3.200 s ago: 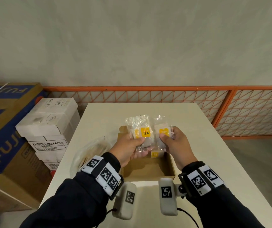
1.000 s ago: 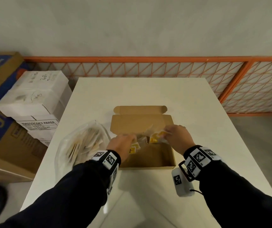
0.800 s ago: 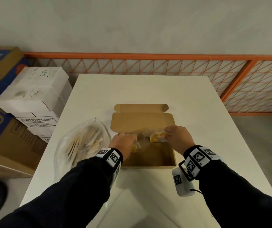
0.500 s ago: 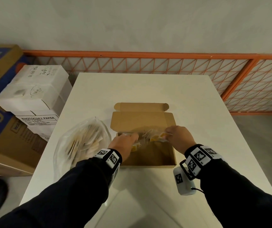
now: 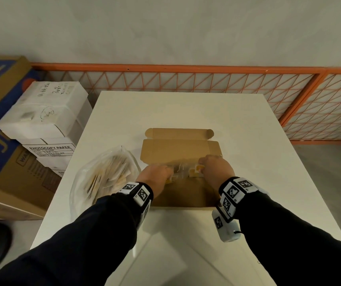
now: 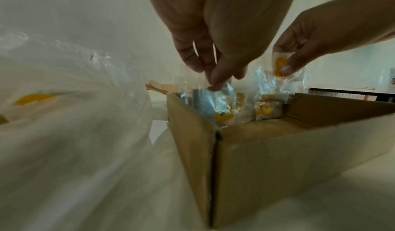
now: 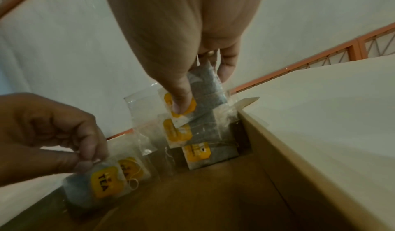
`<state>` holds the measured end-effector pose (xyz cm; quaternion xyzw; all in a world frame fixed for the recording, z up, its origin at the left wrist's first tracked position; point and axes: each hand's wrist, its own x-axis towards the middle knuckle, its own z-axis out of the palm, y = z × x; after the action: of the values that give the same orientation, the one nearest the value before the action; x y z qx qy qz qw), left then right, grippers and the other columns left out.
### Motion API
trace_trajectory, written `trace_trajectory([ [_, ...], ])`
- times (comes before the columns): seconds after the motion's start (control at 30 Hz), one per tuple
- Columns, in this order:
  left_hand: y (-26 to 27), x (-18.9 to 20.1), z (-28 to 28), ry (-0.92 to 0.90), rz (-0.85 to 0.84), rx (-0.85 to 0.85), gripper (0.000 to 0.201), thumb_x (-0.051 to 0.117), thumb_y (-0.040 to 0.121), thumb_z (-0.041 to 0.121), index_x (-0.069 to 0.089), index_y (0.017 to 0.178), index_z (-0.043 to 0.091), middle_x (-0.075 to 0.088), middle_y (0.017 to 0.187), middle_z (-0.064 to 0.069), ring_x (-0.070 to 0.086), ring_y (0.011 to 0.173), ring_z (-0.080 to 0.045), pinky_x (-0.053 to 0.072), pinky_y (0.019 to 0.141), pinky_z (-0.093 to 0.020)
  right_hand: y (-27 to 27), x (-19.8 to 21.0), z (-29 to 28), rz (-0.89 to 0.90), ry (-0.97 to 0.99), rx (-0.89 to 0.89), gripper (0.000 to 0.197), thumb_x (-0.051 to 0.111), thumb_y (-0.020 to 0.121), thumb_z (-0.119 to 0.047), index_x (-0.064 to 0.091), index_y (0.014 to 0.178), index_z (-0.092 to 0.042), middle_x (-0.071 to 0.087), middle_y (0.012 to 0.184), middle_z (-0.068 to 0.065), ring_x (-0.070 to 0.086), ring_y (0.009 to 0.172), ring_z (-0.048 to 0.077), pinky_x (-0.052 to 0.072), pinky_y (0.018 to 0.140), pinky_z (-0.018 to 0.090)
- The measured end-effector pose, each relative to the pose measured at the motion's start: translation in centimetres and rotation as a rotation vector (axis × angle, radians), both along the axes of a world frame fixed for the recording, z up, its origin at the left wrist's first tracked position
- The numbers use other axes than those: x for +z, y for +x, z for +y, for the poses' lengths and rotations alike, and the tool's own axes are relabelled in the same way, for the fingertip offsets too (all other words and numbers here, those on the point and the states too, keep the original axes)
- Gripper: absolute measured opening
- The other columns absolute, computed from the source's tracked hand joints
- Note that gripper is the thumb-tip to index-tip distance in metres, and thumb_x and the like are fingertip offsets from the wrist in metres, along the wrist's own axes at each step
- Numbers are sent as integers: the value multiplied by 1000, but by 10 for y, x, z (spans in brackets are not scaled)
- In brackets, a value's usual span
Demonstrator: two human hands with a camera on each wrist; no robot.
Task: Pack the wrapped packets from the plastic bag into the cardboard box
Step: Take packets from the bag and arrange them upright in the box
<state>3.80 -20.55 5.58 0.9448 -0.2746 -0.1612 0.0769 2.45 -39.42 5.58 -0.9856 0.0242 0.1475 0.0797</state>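
Left hand (image 5: 155,176) pinching a tea packet (image 7: 102,182) inside the box (image 5: 181,195), right hand (image 5: 217,168) pinching another packet (image 7: 192,99) over the box, bag (image 5: 103,176) left of the box

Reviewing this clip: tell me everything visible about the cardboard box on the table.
The cardboard box is plain brown corrugated card, rectangular and shallow, sitting flat on the white table with its lid flap folded open, away from the person. It stands right beside the plastic bag; whether they touch is unclear. Several clear-wrapped tea packets with yellow tags stand along its far wall; the near floor is bare. The left hand and right hand each pinch a packet over it.
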Motion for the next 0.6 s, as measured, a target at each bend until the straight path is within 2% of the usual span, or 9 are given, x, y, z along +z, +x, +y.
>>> trace_trajectory([
  [0.17,0,3,-2,73,-48,-46,26,41,84,-4,59,96,11,60,107,-7,55,97,-26,45,83,-31,-2,-4,5,64,-88,74,31,39,93,-4,55,118,-11,58,121,11,50,119,31,47,93,36],
  [0.27,1,2,-3,121,-51,-60,25,42,85,-5,58,98,10,61,107,-8,56,98,-26,45,83,-33,-5,-6,6,71,-102,86,33,38,92,-1,56,117,-12,60,118,10,56,113,29,47,97,37],
  [0.37,1,7,-3,109,-43,-43,25,40,89,-1,58,103,7,62,103,-10,59,97,-28,44,79,-31,-4,-6,5,46,-147,116,29,39,93,-2,57,113,-11,61,115,9,57,110,28,49,93,37],
  [0.43,2,11,-3,79,-51,-39,22,38,90,1,58,99,6,58,90,-11,59,90,-29,40,70,-29,-3,-5,3,20,-177,145,25,40,94,-4,57,111,-10,61,113,9,56,110,28,49,91,36],
  [0.5,3,13,-2,72,-56,-46,20,36,90,2,55,89,9,49,80,-6,51,76,-25,34,64,-26,-1,-4,2,12,-184,158,23,42,96,-9,57,113,-10,60,115,10,53,114,28,49,90,36],
  [0.53,3,13,-2,86,-54,-55,20,36,90,2,55,87,10,48,79,-5,48,74,-23,34,64,-26,0,-4,2,13,-182,157,23,41,97,-11,56,115,-10,60,115,10,52,115,28,49,90,36],
  [0.6,3,15,-3,127,-50,-83,21,37,91,2,57,93,7,54,83,-9,52,78,-24,40,68,-29,0,-3,2,19,-173,140,25,39,98,-12,56,116,-10,60,117,11,51,117,28,48,91,36],
])
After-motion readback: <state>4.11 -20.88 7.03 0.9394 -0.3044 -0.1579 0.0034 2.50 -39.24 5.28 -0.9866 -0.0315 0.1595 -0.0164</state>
